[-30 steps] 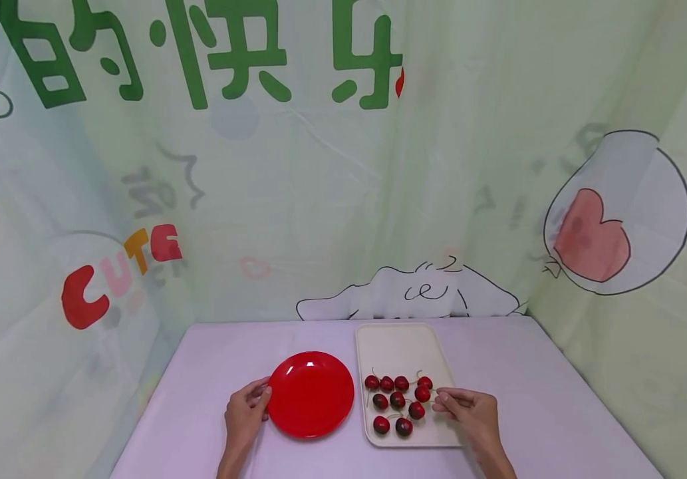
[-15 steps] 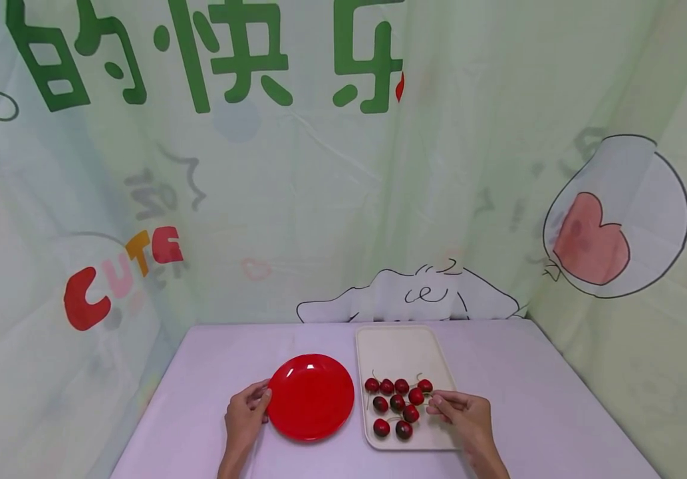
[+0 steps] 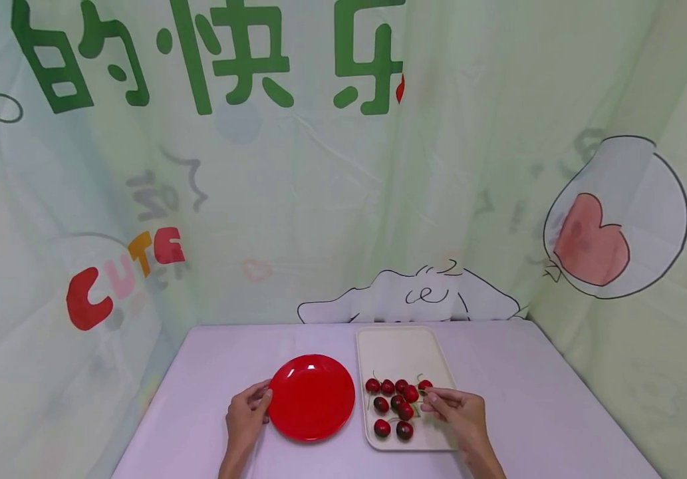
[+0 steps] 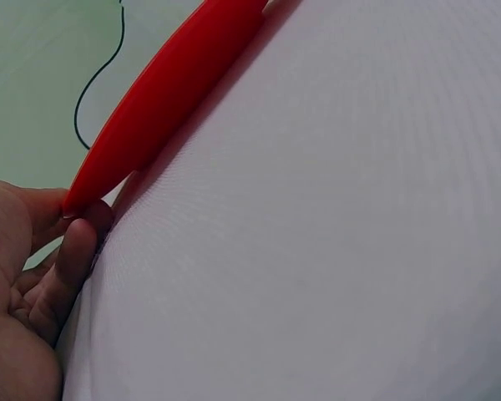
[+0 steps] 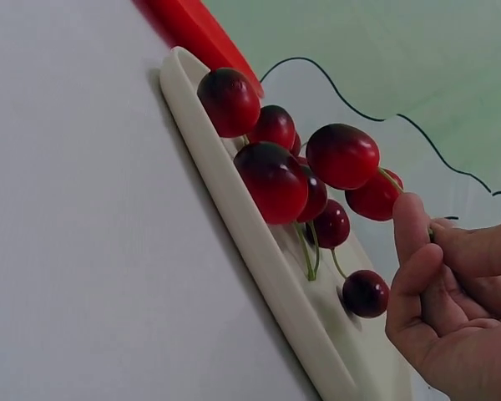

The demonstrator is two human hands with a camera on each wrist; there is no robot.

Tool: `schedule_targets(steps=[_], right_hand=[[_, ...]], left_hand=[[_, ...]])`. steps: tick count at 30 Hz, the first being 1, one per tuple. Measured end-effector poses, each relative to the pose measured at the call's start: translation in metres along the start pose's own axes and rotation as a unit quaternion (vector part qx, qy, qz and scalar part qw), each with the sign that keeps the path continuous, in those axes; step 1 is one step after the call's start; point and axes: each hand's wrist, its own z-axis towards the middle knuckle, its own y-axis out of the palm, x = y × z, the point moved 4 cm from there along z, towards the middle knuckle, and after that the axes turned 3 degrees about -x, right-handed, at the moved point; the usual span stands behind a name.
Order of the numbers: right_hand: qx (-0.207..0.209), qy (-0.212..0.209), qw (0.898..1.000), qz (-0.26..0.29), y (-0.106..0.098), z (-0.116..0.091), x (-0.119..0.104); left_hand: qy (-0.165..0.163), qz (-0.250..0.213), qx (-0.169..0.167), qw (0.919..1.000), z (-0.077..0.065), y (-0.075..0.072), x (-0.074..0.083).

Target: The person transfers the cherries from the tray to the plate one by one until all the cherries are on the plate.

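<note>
My left hand (image 3: 246, 416) grips the left rim of a round red plate (image 3: 311, 398), thumb on top and fingers beneath. In the left wrist view the plate (image 4: 171, 92) appears edge-on between thumb and fingers (image 4: 77, 251). My right hand (image 3: 463, 414) pinches the stems of a pair of dark red cherries (image 3: 411, 394), over a cream tray (image 3: 400, 349). From the right wrist, the pair (image 5: 342, 157) hangs off thin green stems at the fingertips (image 5: 411, 219). Several other cherries (image 3: 382, 428) lie on the tray's near half, some with stems joined.
A pale lilac cloth covers the table (image 3: 535, 399). The tray stands just right of the plate, a narrow gap between them. Behind, a printed curtain (image 3: 295, 199) with green lettering hangs at the table's back edge and sides.
My right hand has moved a little to the left, carrying the pair of cherries over the tray. My left hand and the plate have stayed put.
</note>
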Motion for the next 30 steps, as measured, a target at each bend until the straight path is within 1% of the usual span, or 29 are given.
schedule_targets(steps=[6, 10, 13, 16, 24, 30], right_hand=[[0.004, 0.013, 1.0, 0.019, 0.004, 0.002, -0.001], [-0.006, 0.001, 0.999, 0.031, 0.01, 0.003, -0.005], [-0.005, -0.008, 0.999, 0.039, 0.015, 0.002, -0.008], [-0.002, -0.007, 0.999, 0.049, 0.019, 0.001, -0.011], [-0.003, 0.005, 0.999, 0.044, 0.029, -0.002, -0.017], [-0.009, 0.014, 0.999, 0.048, 0.034, 0.002, -0.015]], left_hand=[[0.002, 0.0, -0.004, 1.0, 0.001, 0.0, -0.001], [0.002, -0.006, -0.005, 1.0, 0.001, -0.001, -0.001], [0.003, -0.007, -0.008, 0.9999, 0.001, -0.002, -0.001], [0.001, -0.003, -0.009, 1.0, 0.0, -0.002, -0.001], [0.001, 0.002, -0.008, 1.0, 0.001, 0.0, -0.004], [0.003, 0.0, -0.006, 1.0, 0.002, 0.0, -0.005]])
